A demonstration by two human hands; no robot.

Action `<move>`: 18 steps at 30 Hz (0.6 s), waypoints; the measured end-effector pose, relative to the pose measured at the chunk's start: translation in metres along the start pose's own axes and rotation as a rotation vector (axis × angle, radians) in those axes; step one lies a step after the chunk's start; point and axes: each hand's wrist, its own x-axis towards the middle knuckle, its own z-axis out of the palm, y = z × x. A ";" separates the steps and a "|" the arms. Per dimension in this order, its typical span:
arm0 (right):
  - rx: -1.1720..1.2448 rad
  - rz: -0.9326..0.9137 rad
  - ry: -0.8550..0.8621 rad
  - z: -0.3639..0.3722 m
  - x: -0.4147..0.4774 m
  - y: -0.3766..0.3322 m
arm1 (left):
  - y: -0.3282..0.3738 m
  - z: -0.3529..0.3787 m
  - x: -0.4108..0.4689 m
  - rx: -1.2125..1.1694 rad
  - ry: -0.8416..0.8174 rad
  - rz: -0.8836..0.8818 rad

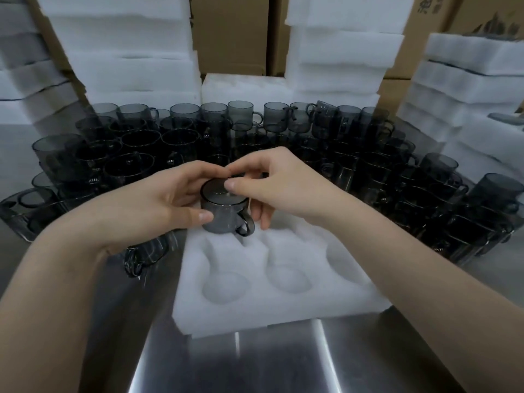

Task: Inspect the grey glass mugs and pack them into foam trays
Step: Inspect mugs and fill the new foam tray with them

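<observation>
Grey glass mug (pixel 224 214), base up, likely for checking its bottom, is held over the 11 o'clock pocket of the foam tray (pixel 283 316). The left grip (pixel 158 199) curls round its wall and the right grip (pixel 272 182) pinches the base rim.

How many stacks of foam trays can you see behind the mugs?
5: far-left stack, tall stack left of centre, low stack at centre, tall stack right of centre, far-right stack. Others may lie outside the view.
</observation>
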 end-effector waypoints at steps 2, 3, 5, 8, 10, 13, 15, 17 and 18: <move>-0.070 0.001 0.028 0.003 0.000 0.000 | 0.000 0.000 -0.001 0.016 -0.016 -0.013; -0.123 -0.014 0.060 0.005 -0.001 0.000 | 0.001 0.000 -0.002 0.021 -0.023 -0.020; -0.297 -0.080 0.140 0.011 -0.001 0.001 | 0.004 0.001 -0.004 0.021 -0.047 -0.038; -0.490 -0.122 0.194 0.016 0.000 0.002 | 0.009 0.006 -0.004 0.040 0.005 -0.062; -0.490 -0.108 0.213 0.017 -0.001 0.002 | 0.009 0.009 -0.001 0.034 0.077 -0.065; -0.535 -0.146 0.219 0.021 -0.003 0.004 | 0.007 0.010 0.000 0.031 0.069 -0.077; -0.627 -0.196 0.210 0.023 -0.004 0.003 | 0.007 0.008 -0.001 0.032 0.053 -0.079; -0.751 -0.238 0.191 0.023 -0.003 0.002 | 0.006 0.009 0.000 0.062 0.044 -0.073; -0.832 -0.257 0.183 0.023 -0.003 0.002 | 0.005 0.010 0.001 0.095 0.044 -0.075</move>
